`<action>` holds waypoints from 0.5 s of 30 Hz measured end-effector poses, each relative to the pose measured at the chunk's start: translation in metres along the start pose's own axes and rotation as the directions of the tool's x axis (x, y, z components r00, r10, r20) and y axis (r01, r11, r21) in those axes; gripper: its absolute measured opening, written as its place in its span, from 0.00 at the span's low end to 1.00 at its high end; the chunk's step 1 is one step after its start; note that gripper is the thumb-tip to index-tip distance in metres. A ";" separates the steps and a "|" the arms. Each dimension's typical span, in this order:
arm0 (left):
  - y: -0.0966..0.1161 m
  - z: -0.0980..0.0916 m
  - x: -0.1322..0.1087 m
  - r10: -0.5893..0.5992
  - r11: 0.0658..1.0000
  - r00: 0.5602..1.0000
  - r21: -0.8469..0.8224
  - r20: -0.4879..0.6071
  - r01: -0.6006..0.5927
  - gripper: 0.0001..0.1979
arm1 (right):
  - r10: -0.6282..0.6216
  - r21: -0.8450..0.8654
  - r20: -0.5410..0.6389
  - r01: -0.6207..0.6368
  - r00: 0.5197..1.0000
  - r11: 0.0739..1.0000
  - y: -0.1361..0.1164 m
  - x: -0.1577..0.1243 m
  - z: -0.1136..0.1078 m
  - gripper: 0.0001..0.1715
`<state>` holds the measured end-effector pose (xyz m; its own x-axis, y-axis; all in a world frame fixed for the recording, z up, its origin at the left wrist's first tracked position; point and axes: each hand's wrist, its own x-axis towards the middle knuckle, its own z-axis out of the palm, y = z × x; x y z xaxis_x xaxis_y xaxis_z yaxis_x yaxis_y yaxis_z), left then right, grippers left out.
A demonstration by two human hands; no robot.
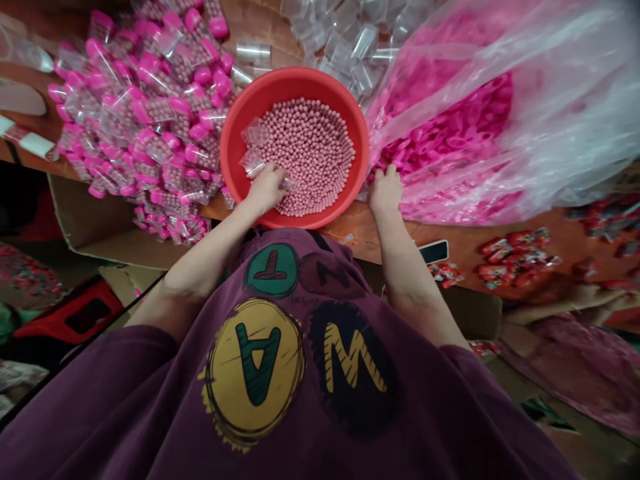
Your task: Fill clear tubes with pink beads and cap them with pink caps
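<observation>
Left hand (267, 189): fingers curled closed around a clear tube (289, 184), which is pressed into the pink beads (315, 143) at the near-left rim of the red basin (231, 143).
Right hand (386, 193): fingertips in the bag of pink caps (450, 133), just right of the basin; contents of the grasp cannot be told.
Step, by judgement: scooping beads into the tube.
Next move calls for: the tube mouth kept up and a cap set squarely on it.
Capped tubes (145, 113): heaped towards the table's (450, 243) left edge.

Loose dark purple fabric T-shirt (150, 413), short sleeves, chest print of scribbled round badges, yellow badge (255, 370) with green A, navy badge (353, 363) with yellow M, teal badge (273, 269) with red-brown T, left hand (267, 189) and right hand (385, 193) bare
</observation>
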<state>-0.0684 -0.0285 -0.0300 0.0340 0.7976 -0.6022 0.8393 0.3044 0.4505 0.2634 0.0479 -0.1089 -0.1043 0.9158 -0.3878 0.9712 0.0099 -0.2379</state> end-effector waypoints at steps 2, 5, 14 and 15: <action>0.008 0.002 -0.005 0.051 0.996 0.998 0.078 0.023 -0.053 0.20 | -0.052 0.082 -0.045 0.056 0.998 0.995 0.002 0.001 0.000 0.16; 0.018 0.004 -0.002 0.029 0.983 0.997 0.179 0.072 -0.041 0.24 | -0.087 0.260 -0.153 0.125 0.984 0.958 0.003 -0.004 0.000 0.18; 0.053 0.031 0.033 0.064 0.976 0.996 0.203 0.064 -0.075 0.29 | 0.188 0.789 -0.202 0.046 0.961 0.613 -0.003 -0.064 -0.001 0.32; 0.058 0.039 0.036 0.103 0.982 0.992 0.152 0.067 -0.113 0.28 | 0.250 0.866 -0.138 -0.006 0.958 0.501 -0.004 -0.069 0.000 0.31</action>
<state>0.0025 -0.0023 -0.0510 0.1572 0.7879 -0.5954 0.9026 0.1301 0.4104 0.2663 -0.0151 -0.0810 0.1722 0.9357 -0.3079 0.3015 -0.3477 -0.8878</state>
